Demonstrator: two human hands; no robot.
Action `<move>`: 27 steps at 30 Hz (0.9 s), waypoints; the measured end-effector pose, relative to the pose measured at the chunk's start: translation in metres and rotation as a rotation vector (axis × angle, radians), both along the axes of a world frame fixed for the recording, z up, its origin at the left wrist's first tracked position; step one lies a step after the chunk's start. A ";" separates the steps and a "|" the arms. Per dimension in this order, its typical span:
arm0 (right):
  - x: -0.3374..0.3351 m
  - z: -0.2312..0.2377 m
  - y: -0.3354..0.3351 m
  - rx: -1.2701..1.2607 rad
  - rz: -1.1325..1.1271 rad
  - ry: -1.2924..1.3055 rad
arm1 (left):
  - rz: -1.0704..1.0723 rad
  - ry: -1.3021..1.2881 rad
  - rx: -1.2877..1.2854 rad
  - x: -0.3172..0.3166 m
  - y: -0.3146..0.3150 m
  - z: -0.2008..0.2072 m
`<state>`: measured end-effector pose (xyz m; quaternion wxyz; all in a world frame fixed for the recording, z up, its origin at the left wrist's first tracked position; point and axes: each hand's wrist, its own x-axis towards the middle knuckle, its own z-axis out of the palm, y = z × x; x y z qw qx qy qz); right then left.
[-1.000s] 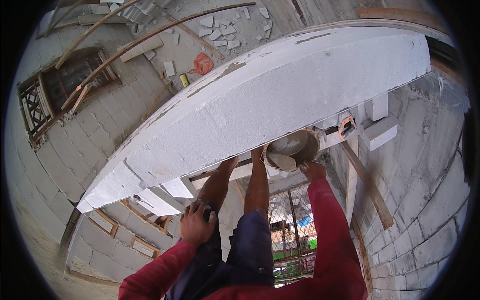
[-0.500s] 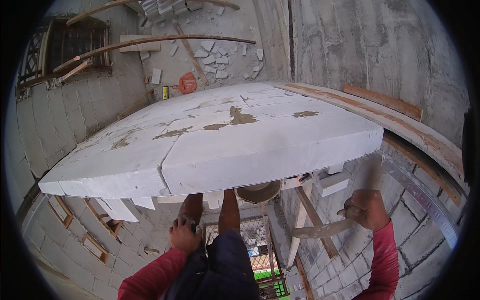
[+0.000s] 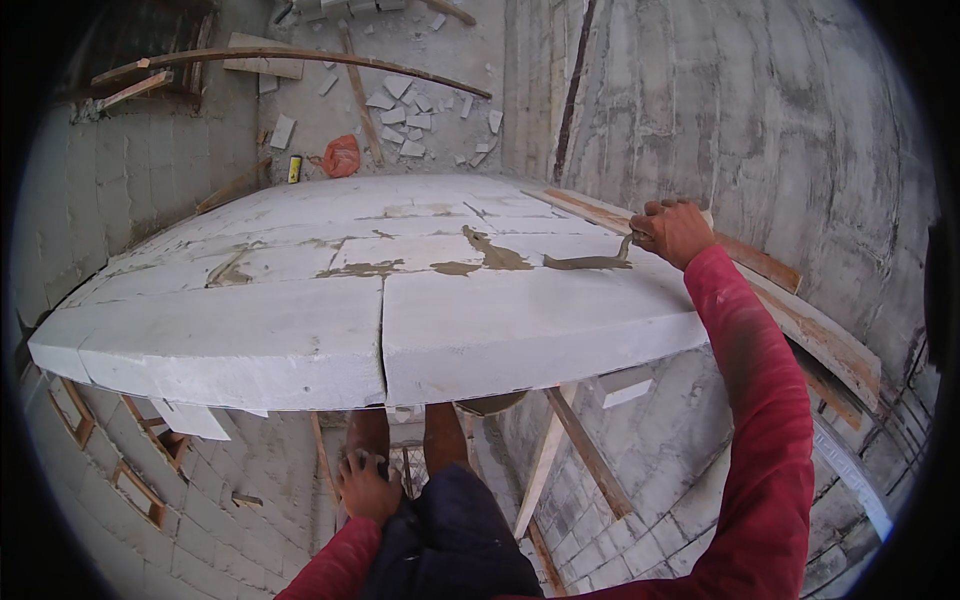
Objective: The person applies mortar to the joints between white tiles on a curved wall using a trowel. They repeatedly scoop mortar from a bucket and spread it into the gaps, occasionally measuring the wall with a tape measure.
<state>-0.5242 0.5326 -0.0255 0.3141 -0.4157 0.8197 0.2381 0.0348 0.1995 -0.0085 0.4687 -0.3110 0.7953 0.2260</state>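
Note:
My right hand (image 3: 680, 232) grips the handle of a trowel (image 3: 588, 263). Its mortar-coloured blade lies against the white block wall (image 3: 540, 310), on the face beyond the top course, beside patches of wet grey mortar (image 3: 497, 253). Low in the picture, my left hand (image 3: 368, 487) rests over my bent knee, fingers a little apart and curved down; a dark patch shows by the fingertips. A vertical joint (image 3: 381, 340) divides two large blocks of the top course. Below the wall's near edge, part of a round bucket (image 3: 492, 403) shows, mostly hidden.
Timber planks (image 3: 820, 320) run along the wall's right end, near a grey concrete wall (image 3: 720, 110). Beyond lie broken block pieces (image 3: 410, 115), an orange bag (image 3: 341, 156) and a yellow can (image 3: 294, 169). Wooden props (image 3: 590, 450) stand at the near side.
My right hand has swung from low on the right, beside the wall, up over its top, bringing the trowel blade onto the far face. My left hand stays on the knee. The view has shifted.

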 end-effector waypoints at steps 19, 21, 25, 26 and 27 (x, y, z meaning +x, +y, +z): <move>0.030 0.004 -0.102 0.082 0.055 -0.088 | 0.001 0.067 -0.030 0.010 -0.011 -0.002; 0.034 0.017 -0.113 0.022 0.071 -0.110 | 0.001 0.059 -0.031 0.012 -0.012 -0.002; 0.020 0.028 -0.111 -0.017 0.063 -0.110 | 0.000 0.056 -0.021 0.010 -0.015 -0.001; 0.016 0.026 -0.104 -0.048 0.063 -0.113 | 0.006 0.045 -0.012 0.009 -0.015 -0.001; 0.012 0.023 -0.095 0.040 0.066 -0.067 | 0.006 0.049 -0.013 0.009 -0.016 -0.001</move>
